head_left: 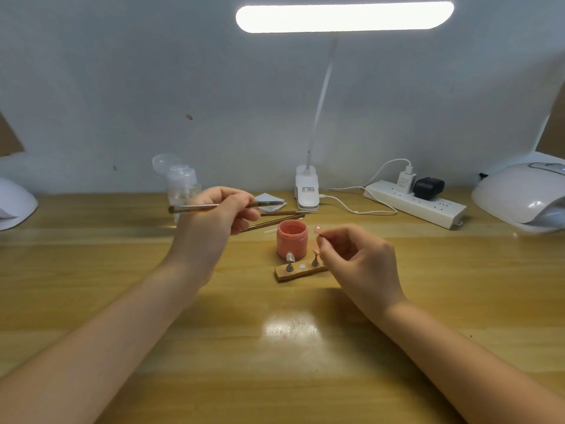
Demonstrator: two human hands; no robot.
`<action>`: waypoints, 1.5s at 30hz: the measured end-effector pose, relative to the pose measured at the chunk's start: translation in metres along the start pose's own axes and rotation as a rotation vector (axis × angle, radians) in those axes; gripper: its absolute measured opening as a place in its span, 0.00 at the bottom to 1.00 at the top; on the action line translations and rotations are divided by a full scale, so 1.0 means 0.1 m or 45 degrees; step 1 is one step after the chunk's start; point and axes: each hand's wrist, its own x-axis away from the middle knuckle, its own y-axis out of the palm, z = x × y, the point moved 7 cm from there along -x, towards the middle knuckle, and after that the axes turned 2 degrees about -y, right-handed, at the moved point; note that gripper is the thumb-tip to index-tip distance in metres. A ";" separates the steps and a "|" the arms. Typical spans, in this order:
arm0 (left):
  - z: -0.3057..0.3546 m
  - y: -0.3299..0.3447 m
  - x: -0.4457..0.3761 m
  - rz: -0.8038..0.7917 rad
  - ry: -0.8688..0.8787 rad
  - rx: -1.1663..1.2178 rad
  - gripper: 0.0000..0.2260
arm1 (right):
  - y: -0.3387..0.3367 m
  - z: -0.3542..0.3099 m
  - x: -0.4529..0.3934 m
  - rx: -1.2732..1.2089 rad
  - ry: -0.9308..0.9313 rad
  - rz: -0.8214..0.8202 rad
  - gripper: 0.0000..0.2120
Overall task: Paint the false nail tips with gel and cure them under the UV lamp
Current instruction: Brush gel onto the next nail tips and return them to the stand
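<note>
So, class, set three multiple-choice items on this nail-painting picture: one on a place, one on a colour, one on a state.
1. Where is the large UV lamp?
A. far right of the table
B. between the hands
C. under the desk lamp

2. What colour is the gel jar?
A. blue
B. coral pink
C. black

3. What is the left hand doing?
A. lying flat
B. gripping a brush
C. pressing a switch

Answers: 1 A, it sits at the right edge; 2 B, its side shows coral; 3 B, fingers curl round the handle.

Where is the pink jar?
In the head view, the pink jar stands on the table's middle, between the two hands, just behind the small wooden nail stand.
</note>
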 end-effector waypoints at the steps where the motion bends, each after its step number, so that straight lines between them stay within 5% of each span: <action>1: 0.10 0.03 0.10 -0.020 0.144 -0.020 0.05 | -0.01 0.01 -0.02 -0.032 0.047 0.009 0.06; 5: 0.34 0.22 0.46 -0.146 0.527 -0.246 0.06 | -0.05 -0.01 -0.07 -0.146 0.149 0.019 0.05; 11: 0.43 0.32 0.64 -0.169 0.788 -0.422 0.08 | -0.06 -0.12 -0.10 -0.186 0.117 0.027 0.04; 45: 0.39 0.30 0.64 -0.132 0.725 -0.467 0.08 | -0.11 -0.21 -0.12 -0.040 -0.025 0.034 0.05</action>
